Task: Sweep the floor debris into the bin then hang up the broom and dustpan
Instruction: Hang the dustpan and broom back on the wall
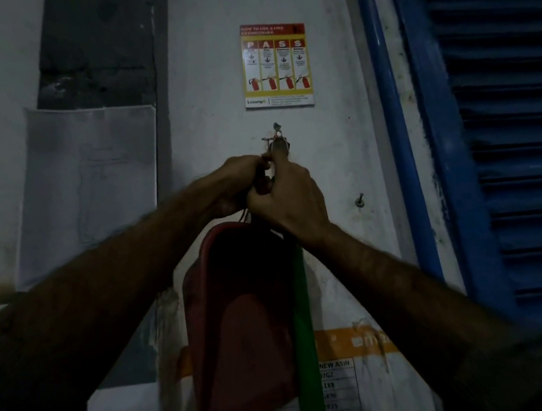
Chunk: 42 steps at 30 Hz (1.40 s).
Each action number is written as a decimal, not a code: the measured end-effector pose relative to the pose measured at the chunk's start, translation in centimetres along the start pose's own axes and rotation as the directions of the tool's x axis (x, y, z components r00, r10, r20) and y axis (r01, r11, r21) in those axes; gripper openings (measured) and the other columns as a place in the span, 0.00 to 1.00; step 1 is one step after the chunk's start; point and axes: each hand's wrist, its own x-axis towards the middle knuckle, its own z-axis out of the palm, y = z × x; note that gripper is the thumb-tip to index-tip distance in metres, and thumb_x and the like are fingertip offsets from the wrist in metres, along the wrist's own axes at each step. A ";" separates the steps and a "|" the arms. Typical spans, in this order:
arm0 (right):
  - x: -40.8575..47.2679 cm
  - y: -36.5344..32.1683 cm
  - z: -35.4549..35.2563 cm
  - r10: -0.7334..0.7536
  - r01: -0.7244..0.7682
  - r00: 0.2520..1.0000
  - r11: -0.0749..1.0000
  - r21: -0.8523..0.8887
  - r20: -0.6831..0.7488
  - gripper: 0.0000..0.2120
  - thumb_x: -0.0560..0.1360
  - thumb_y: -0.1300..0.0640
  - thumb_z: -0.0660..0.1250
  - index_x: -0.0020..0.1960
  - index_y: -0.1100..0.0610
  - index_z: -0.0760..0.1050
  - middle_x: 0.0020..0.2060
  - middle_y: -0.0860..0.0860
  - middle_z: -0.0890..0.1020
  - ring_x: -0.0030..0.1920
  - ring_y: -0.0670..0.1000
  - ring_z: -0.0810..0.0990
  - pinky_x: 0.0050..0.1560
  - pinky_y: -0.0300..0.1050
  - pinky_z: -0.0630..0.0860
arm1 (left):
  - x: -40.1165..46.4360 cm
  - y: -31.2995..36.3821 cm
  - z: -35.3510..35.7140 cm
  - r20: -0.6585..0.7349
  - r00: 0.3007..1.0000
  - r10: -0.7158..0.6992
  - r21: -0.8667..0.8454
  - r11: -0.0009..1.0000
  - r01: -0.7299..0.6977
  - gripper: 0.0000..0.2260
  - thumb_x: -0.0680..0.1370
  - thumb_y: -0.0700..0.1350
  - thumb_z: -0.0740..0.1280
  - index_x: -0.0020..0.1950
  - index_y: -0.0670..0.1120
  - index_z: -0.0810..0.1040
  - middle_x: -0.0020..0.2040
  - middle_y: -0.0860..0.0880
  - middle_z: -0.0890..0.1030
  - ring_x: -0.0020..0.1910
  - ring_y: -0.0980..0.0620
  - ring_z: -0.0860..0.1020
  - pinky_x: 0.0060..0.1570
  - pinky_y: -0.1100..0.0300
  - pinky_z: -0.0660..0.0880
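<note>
Both hands up at the hook (277,135), wall dim. Left hand (242,183) sits just left of and below the hook, fingers curled, pinching what looks like a hanging loop or cord; too dark to be sure what it clamps. Right hand (288,199) is right below the hook, grip closed round the top of the broom (301,322) handle, a grey tip poking up from the fist and touching the hook.

Key relation: the hook lies straight above the right fist, and the broom's long axis runs vertical, green shaft hanging straight down from that hand. Right hand is the nearer one to the hook. I'd judge the next move is a short lift to seat the handle end or loop over the hook.

Dustpan (241,330), red, hangs below the hook, just left of the broom, touching it, upright against the wall. Can't tell if its cord is on the hook yet.

Count: one broom, one dustpan, one hook in use, one second peg (360,199) lower right of the hook, bare. One extinguisher poster (274,65) above the hook.

Sweeping looks finished; this is the hang-up step.
</note>
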 end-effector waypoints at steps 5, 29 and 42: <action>-0.3 -0.9 -0.8 0.231 -0.241 0.964 0.969 0.061 0.133 0.24 0.68 0.42 0.69 0.61 0.52 0.76 0.47 0.51 0.83 0.46 0.52 0.82 0.47 0.48 0.80 | -1.2 0.5 -0.8 0.025 0.998 -0.060 -0.006 0.998 0.060 0.07 0.79 0.38 0.59 0.52 0.38 0.75 0.36 0.45 0.69 0.30 0.50 0.69 0.32 0.58 0.69; 4.2 -0.2 -3.7 0.024 -0.008 0.976 0.997 -0.073 0.218 0.08 0.80 0.60 0.64 0.58 0.59 0.76 0.53 0.55 0.81 0.50 0.51 0.80 0.49 0.46 0.79 | -0.7 -1.6 -1.3 0.173 0.862 0.476 0.735 0.520 -0.435 0.29 0.79 0.53 0.68 0.78 0.52 0.62 0.63 0.46 0.77 0.58 0.48 0.78 0.58 0.48 0.77; 6.2 1.3 -5.6 -0.046 0.074 0.948 0.994 -0.077 0.314 0.11 0.73 0.54 0.75 0.48 0.52 0.73 0.43 0.48 0.81 0.40 0.44 0.80 0.38 0.39 0.77 | -0.4 -0.9 -0.5 0.091 0.896 0.436 0.605 0.690 -0.397 0.22 0.80 0.35 0.67 0.73 0.47 0.71 0.52 0.43 0.83 0.37 0.50 0.85 0.38 0.54 0.84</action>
